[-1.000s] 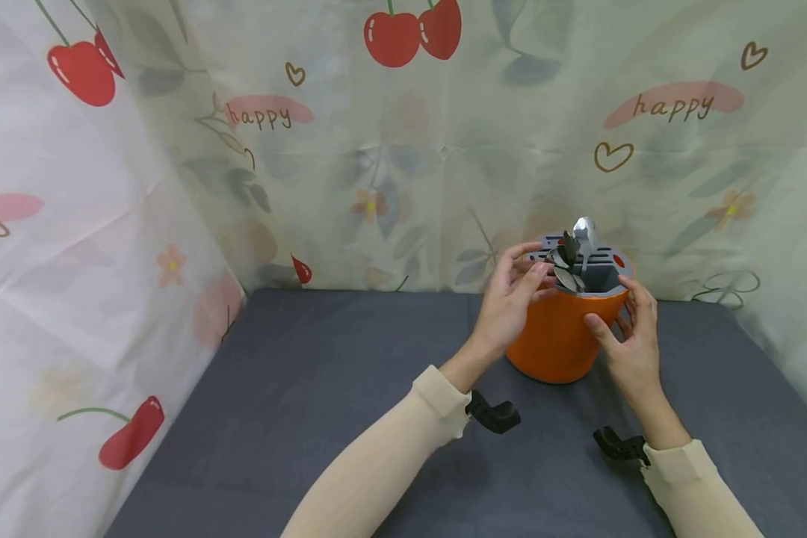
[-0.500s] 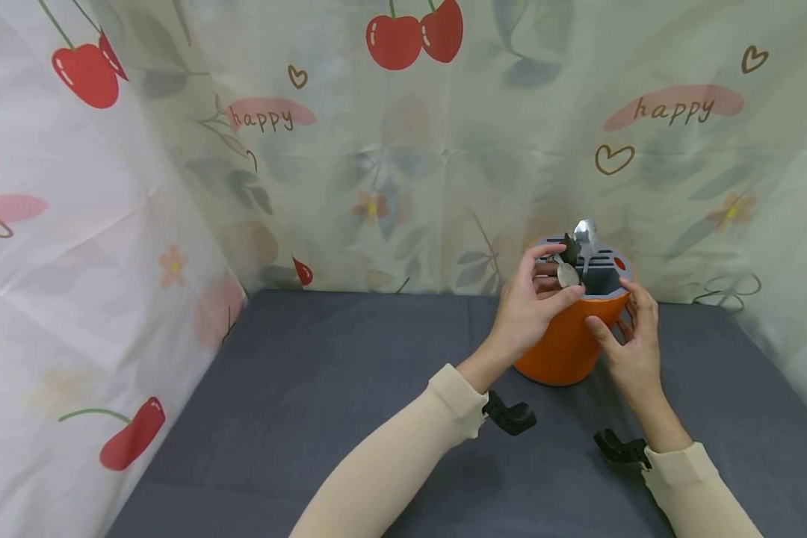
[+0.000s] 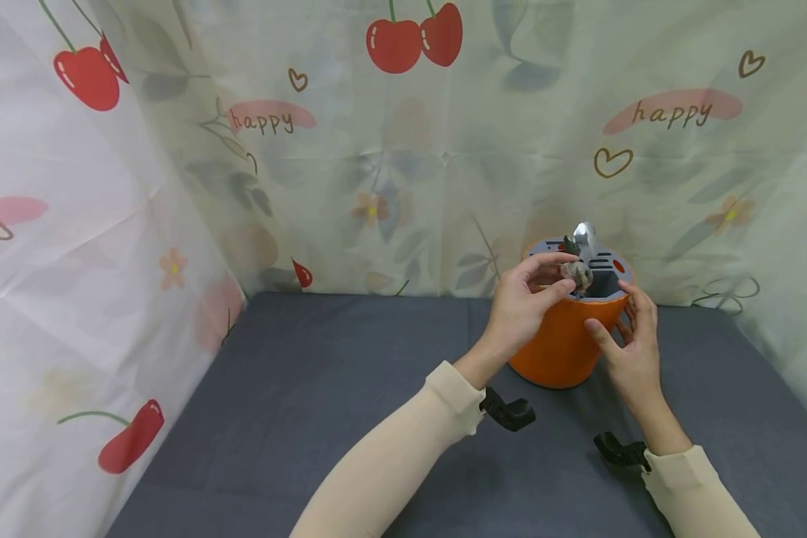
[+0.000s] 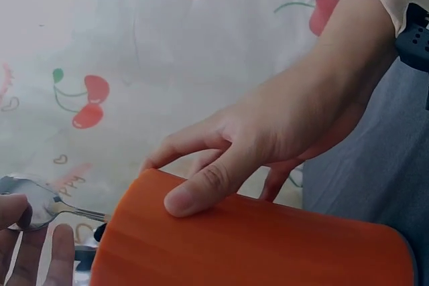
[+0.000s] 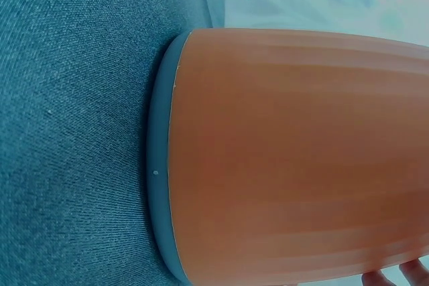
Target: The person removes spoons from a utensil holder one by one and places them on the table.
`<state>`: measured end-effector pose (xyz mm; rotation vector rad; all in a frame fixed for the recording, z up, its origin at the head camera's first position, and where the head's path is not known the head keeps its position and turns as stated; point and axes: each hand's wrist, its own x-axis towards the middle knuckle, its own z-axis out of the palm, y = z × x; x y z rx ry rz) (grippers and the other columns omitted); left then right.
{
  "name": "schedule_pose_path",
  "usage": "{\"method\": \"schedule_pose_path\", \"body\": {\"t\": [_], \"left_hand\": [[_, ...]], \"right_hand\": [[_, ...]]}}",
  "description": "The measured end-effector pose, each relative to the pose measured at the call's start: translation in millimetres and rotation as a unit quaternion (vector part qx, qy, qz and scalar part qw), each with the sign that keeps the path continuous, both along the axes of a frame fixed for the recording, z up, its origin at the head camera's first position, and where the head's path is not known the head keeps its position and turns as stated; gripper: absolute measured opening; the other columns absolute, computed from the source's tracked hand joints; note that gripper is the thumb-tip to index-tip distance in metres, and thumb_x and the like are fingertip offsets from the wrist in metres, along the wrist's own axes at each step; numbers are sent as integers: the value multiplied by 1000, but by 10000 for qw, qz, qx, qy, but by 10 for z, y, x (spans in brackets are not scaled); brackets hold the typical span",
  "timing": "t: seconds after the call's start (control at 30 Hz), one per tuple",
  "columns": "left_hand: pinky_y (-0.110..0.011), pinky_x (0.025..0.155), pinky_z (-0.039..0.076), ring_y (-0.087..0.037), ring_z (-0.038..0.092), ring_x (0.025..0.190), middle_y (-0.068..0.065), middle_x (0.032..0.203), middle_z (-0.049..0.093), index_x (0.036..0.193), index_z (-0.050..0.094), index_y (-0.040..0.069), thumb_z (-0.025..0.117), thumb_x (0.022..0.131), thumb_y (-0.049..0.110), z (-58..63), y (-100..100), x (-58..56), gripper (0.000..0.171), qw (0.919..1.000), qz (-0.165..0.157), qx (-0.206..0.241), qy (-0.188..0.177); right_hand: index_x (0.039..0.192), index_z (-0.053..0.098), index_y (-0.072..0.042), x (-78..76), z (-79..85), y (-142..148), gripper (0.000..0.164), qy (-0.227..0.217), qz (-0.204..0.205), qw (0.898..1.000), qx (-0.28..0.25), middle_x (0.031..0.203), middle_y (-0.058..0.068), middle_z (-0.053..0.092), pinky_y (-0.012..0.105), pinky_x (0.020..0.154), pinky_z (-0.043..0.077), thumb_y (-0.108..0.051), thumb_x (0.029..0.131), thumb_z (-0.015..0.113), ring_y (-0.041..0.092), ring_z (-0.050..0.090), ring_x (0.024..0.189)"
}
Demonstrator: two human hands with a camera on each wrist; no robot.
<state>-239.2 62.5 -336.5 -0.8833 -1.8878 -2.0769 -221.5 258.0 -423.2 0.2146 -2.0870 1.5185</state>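
An orange cutlery holder [image 3: 553,351] with a grey slotted top stands upright at the back right of the table. My left hand [image 3: 516,308] is over its left rim, thumb and fingers pinching the bowl of a spoon [image 3: 578,277]. In the left wrist view that spoon [image 4: 33,207] points its thin handle into the holder. My right hand [image 3: 634,360] grips the holder's right side, with fingertips at the rim and the thumb on the front wall. Behind the pinched spoon, another shiny spoon [image 3: 585,237] stands bowl up, beside a dark utensil head [image 3: 569,246].
A dark grey cloth [image 3: 350,388] covers the table. Close behind the holder hangs a patterned curtain [image 3: 444,172], and a second curtain panel [image 3: 107,284] runs along the left side. The right of the holder's top has a wide open compartment [image 3: 604,284].
My left hand has moved right over the holder's top, and its thumb and fingers have come together on the spoon's bowl. My right hand stays at the holder's right side.
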Motion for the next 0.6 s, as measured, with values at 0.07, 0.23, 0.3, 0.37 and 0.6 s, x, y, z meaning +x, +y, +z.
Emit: {"method": "schedule_pose_path", "body": {"t": [0.07,0.23,0.3,0.37,0.6], "left_hand": [[-23,86,58,-1,62,92,-13,105,67,126,70,0,70,98,-1,29,-21,6,27,9999,-44,89,61],[-27,85,61,-2,63,92,-18,104,65,127,68,-4,69,98,-3,102,-78,14,29,9988,-224,436,92],[-30,86,61,-3,64,91,-20,103,64,128,68,-4,69,98,-3,131,-104,15,30,9981,-262,546,95],[-32,88,61,-3,64,90,-22,103,63,129,67,-4,69,99,-2,169,-133,18,30,9975,-267,648,128],[-41,89,62,-10,66,88,-21,99,62,131,64,-8,67,98,-7,316,-230,30,33,9921,-372,1189,115]], "right_hand": [[161,36,-21,1,-1,-1,71,-2,-3,10000,7,162,1,26,42,125,29,-6,100,69,31,31,153],[161,37,-21,3,-2,-7,71,7,-5,10000,-16,161,0,27,41,125,29,-6,100,69,30,31,152],[161,37,-21,4,-1,-11,71,1,-6,10000,-39,161,-1,28,41,125,30,-6,100,69,30,32,152],[161,37,-22,6,0,-15,71,-13,-6,10000,-56,161,-1,28,41,125,29,-6,100,70,30,32,152],[161,36,-22,1,-5,-9,71,-49,-17,10000,-61,162,-1,27,43,125,28,-7,100,69,29,31,152]]}}
